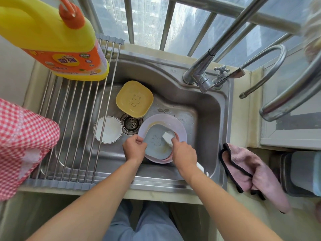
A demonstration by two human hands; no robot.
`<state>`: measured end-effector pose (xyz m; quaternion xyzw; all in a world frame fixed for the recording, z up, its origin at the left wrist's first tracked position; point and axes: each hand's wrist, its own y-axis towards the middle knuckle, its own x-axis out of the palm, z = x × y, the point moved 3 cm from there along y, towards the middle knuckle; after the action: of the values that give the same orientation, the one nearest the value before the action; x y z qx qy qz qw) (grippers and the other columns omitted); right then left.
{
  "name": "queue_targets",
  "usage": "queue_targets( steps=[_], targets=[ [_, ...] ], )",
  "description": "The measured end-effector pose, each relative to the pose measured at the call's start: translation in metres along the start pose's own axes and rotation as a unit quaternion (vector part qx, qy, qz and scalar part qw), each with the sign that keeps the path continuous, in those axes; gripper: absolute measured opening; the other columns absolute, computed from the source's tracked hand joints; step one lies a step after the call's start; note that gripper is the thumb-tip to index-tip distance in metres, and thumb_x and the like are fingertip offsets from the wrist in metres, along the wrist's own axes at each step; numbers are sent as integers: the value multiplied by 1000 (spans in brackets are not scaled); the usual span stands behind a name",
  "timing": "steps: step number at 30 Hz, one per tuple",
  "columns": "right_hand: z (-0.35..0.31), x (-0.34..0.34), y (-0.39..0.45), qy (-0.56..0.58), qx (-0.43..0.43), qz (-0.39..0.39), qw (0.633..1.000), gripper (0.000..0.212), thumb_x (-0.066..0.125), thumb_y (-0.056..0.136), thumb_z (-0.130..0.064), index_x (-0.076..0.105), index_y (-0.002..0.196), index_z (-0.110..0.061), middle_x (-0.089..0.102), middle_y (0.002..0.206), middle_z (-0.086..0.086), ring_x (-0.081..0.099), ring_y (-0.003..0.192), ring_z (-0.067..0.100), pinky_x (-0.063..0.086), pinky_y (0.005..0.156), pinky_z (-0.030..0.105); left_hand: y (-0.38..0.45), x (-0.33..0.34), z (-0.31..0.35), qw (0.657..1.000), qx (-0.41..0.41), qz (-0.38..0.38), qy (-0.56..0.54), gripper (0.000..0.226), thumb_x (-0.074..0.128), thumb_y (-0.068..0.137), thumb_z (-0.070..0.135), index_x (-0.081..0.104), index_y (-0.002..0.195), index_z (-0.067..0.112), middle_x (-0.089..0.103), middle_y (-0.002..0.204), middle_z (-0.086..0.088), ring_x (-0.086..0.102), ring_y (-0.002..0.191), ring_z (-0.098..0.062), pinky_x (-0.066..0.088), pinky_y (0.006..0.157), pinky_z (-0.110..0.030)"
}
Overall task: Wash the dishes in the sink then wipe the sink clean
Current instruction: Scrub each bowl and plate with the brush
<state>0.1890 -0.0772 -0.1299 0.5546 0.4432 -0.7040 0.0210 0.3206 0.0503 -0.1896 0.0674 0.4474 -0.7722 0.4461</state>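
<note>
In the steel sink [205, 108] my left hand [134, 147] grips the left rim of a blue-grey plate [156, 145] with a bear drawing. That plate lies on a lilac plate [178, 126]. My right hand [183, 153] holds a white sponge [168, 137] pressed on the blue-grey plate's right side. A yellow square dish [134, 99] with a bear leans at the back of the basin. A white round bowl [108, 129] sits left of the drain [131, 123], partly under the rack's bars.
A roll-up drying rack [76, 119] covers the sink's left part, with a yellow detergent bottle [52, 37] on its far end. A red checked cloth [20, 141] lies at the left. The tap [205, 72] stands at the back right. A pink cloth [251, 173] lies right of the sink.
</note>
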Motion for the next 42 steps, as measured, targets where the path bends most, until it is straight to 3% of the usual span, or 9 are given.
queue_targets(
  steps=[8, 13, 19, 22, 25, 29, 32, 38, 42],
  targets=[
    [-20, 10, 5, 229, -9, -88, 969, 15, 54, 91, -23, 66, 98, -30, 71, 99, 6, 64, 97, 33, 53, 81, 38, 14, 9, -21, 999, -30, -26, -9, 14, 69, 62, 10, 73, 72, 19, 71, 67, 2, 72, 67, -23, 63, 65, -45],
    [7, -6, 7, 98, -41, -161, 981, 19, 55, 90, -17, 67, 95, -31, 68, 110, 5, 63, 102, 31, 51, 83, 35, 3, 3, -6, 999, -39, -24, 5, 18, 69, 70, 2, 73, 79, 17, 70, 70, 1, 71, 65, -24, 63, 62, -41],
    [23, -20, 7, -33, 7, -37, 999, 32, 47, 96, -3, 59, 121, -19, 66, 113, 10, 66, 105, 33, 45, 76, 35, -4, 1, 5, 986, 64, -20, 150, 19, 65, 78, 6, 67, 94, 14, 69, 88, -6, 64, 85, -30, 49, 73, -34],
    [18, -10, 3, -21, 16, -42, 999, 33, 45, 95, 0, 58, 120, -17, 66, 113, 10, 66, 104, 32, 44, 75, 35, -10, 12, 15, 913, 248, -12, 324, 26, 64, 75, 2, 59, 97, 15, 55, 100, -6, 53, 89, -31, 47, 69, -42],
    [20, -6, 3, -5, 24, -43, 999, 33, 45, 95, 0, 58, 120, -17, 66, 113, 10, 66, 104, 31, 41, 73, 34, -21, 27, 13, 780, 409, -122, 457, 24, 64, 72, 3, 67, 90, 18, 61, 95, -4, 59, 94, -31, 44, 76, -40],
    [29, -5, 4, 48, 44, -60, 996, 33, 46, 95, -3, 60, 120, -20, 66, 113, 10, 65, 104, 32, 44, 76, 34, -25, 30, 11, 654, 405, -206, 605, 26, 56, 90, 12, 70, 110, 21, 64, 112, -4, 58, 112, -29, 39, 95, -37],
    [36, -5, 1, 107, 63, -47, 991, 33, 44, 94, -7, 62, 118, -21, 67, 113, 12, 64, 103, 35, 43, 76, 34, -28, 28, 23, 596, 417, -218, 651, 27, 51, 92, 8, 70, 110, 16, 66, 113, -7, 59, 110, -32, 41, 88, -38],
    [51, -12, -3, 184, 87, 0, 979, 22, 46, 96, -19, 63, 109, -24, 69, 102, 13, 65, 96, 38, 49, 76, 37, -33, -2, 25, 649, 470, -217, 558, 31, 87, 54, 13, 65, 70, 30, 57, 70, 10, 59, 67, -16, 39, 58, -28],
    [45, -14, 4, 123, 40, -20, 991, 28, 43, 92, -9, 59, 110, -22, 67, 108, 13, 63, 100, 37, 40, 72, 33, -37, -27, 33, 720, 484, -214, 449, 28, 84, 62, 11, 65, 73, 29, 57, 71, 11, 56, 66, -17, 33, 60, -25]
  ],
)
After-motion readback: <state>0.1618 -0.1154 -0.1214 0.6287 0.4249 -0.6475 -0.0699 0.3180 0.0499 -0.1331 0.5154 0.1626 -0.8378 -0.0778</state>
